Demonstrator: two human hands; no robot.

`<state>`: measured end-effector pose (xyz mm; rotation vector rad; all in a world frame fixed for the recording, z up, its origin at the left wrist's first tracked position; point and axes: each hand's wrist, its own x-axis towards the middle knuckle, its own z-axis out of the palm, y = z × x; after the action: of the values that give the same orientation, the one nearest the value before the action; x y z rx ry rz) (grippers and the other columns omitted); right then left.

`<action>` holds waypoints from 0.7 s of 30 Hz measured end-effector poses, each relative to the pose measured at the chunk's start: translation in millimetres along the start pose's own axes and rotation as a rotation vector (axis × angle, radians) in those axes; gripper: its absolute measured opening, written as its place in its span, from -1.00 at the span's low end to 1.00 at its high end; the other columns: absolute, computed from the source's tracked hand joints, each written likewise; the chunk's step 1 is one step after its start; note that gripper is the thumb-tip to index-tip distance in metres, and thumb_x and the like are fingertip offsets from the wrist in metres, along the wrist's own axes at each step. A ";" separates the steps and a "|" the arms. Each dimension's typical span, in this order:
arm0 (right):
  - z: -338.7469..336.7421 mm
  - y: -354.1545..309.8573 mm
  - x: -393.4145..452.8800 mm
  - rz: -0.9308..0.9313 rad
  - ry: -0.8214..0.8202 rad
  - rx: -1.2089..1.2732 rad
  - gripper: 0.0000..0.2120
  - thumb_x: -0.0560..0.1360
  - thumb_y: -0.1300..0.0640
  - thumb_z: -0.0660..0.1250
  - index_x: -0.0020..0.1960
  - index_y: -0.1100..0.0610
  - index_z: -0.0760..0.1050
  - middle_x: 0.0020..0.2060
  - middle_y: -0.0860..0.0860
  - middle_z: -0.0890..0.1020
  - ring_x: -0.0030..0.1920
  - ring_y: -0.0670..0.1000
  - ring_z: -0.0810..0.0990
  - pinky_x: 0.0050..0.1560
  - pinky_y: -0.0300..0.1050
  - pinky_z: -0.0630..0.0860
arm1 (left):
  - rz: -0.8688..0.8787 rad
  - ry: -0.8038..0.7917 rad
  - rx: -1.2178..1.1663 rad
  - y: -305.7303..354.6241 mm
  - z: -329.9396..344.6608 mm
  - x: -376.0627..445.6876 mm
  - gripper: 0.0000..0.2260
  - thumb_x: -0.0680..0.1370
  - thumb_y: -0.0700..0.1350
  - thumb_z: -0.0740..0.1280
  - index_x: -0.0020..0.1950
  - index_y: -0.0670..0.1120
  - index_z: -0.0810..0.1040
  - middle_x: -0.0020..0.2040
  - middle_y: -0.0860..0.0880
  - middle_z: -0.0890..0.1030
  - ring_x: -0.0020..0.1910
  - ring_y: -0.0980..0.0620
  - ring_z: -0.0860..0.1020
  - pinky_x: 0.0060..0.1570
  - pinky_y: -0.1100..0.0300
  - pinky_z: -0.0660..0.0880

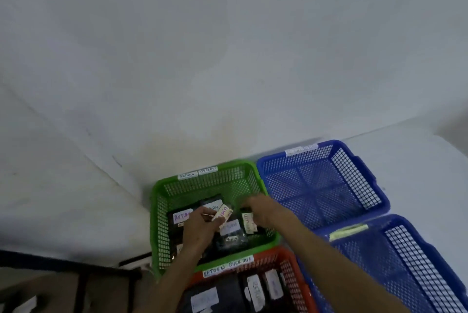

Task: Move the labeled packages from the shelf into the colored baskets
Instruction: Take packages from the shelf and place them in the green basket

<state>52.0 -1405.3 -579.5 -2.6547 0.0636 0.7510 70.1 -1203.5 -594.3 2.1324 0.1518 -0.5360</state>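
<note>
Both my hands reach into the green basket (pixel 202 176), which carries RETURN and OVERDUE tags on its far rim. Several black packages with white handwritten labels lie in it. My left hand (pixel 200 226) pinches a small labeled package (pixel 222 212) above the pile. My right hand (pixel 258 209) is curled over another black package (pixel 248 222) at the basket's right side; blur hides whether it grips it. Nearer to me, a red basket (pixel 286 262) tagged RETURN OVERDUE holds more labeled black packages (pixel 255 292).
Two blue baskets stand to the right: a far one (pixel 321 186) with nothing in it and a near one (pixel 405 262) with a pale tag on its rim. A white wall rises behind. A dark frame (pixel 76 269) sits at lower left.
</note>
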 end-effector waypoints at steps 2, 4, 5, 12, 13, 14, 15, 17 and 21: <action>9.4 2.3 16.5 -0.023 -0.053 -0.090 -0.51 0.53 0.40 0.23 0.42 0.11 0.44 0.32 0.17 0.52 0.28 0.16 0.53 0.28 0.02 0.52 | -0.010 0.004 0.069 1.2 11.8 12.6 -0.79 0.45 -0.06 0.54 0.01 -0.05 0.59 -0.07 -0.01 0.68 -0.19 0.07 0.66 -0.20 0.11 0.60; 13.1 4.6 28.1 -0.023 -0.093 -0.165 -0.56 0.56 0.37 0.22 0.42 0.17 0.42 0.30 0.21 0.51 0.26 0.18 0.55 0.26 0.04 0.54 | -0.008 0.003 0.140 5.3 21.2 23.6 -0.77 0.45 -0.03 0.53 0.02 -0.05 0.59 -0.12 0.00 0.69 -0.24 0.10 0.67 -0.20 0.11 0.62; 13.7 6.7 32.9 -0.030 -0.103 -0.196 -0.58 0.57 0.37 0.22 0.42 0.19 0.42 0.30 0.22 0.51 0.25 0.19 0.56 0.26 0.04 0.54 | -0.007 0.005 0.161 7.0 25.8 29.9 -0.77 0.45 -0.03 0.53 0.02 -0.06 0.59 -0.10 0.00 0.69 -0.24 0.11 0.67 -0.22 0.13 0.61; 23.1 10.1 38.0 -0.106 -0.202 -0.402 -0.69 0.63 0.32 0.19 0.36 0.28 0.44 0.30 0.21 0.51 0.26 0.19 0.56 0.22 0.04 0.53 | -0.044 0.027 0.254 17.2 49.1 65.2 -0.80 0.41 -0.01 0.55 -0.11 -0.04 0.59 -0.13 -0.04 0.70 -0.19 0.06 0.64 -0.19 0.17 0.59; 25.8 11.1 38.1 -0.117 -0.218 -0.415 -0.69 0.63 0.31 0.19 0.36 0.28 0.42 0.30 0.22 0.50 0.27 0.19 0.55 0.22 0.04 0.52 | -0.041 0.021 0.264 17.1 51.5 67.2 -0.81 0.40 -0.01 0.55 -0.16 -0.02 0.58 -0.16 -0.04 0.70 -0.21 0.06 0.65 -0.18 0.15 0.61; 27.4 12.4 38.1 -0.129 -0.226 -0.420 -0.69 0.63 0.31 0.18 0.37 0.28 0.41 0.31 0.22 0.49 0.27 0.19 0.55 0.22 0.04 0.51 | -0.025 0.008 0.269 15.4 53.7 69.3 -0.82 0.39 -0.02 0.56 -0.18 0.00 0.58 -0.17 -0.04 0.70 -0.21 0.05 0.66 -0.18 0.12 0.63; 26.9 13.7 37.8 -0.140 -0.217 -0.415 -0.69 0.64 0.32 0.17 0.36 0.29 0.41 0.30 0.23 0.50 0.26 0.18 0.55 0.21 0.04 0.51 | -0.010 -0.011 0.280 14.8 55.3 70.6 -0.82 0.38 -0.04 0.56 -0.16 -0.01 0.59 -0.15 -0.04 0.71 -0.19 0.04 0.67 -0.16 0.08 0.64; 21.2 18.0 39.0 -0.153 -0.175 -0.386 -0.71 0.63 0.33 0.16 0.34 0.29 0.42 0.28 0.24 0.51 0.24 0.18 0.55 0.21 0.03 0.51 | 0.039 -0.033 0.306 11.8 57.3 75.0 -0.81 0.40 -0.07 0.56 -0.06 -0.05 0.65 -0.07 -0.03 0.70 -0.11 0.03 0.66 -0.08 0.04 0.63; -4.1 29.0 43.9 -0.182 0.026 -0.283 -0.70 0.56 0.38 0.24 0.28 0.25 0.47 0.18 0.22 0.55 0.16 0.18 0.58 0.14 0.01 0.54 | 0.118 -0.083 0.394 12.4 57.6 85.7 -0.81 0.43 -0.05 0.53 -0.01 -0.08 0.68 -0.03 -0.05 0.71 -0.10 0.02 0.65 -0.09 0.05 0.63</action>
<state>87.5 -1431.1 -608.8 -2.8846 -0.2949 0.7104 132.5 -1264.9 -650.4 2.4754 -0.1375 -0.6228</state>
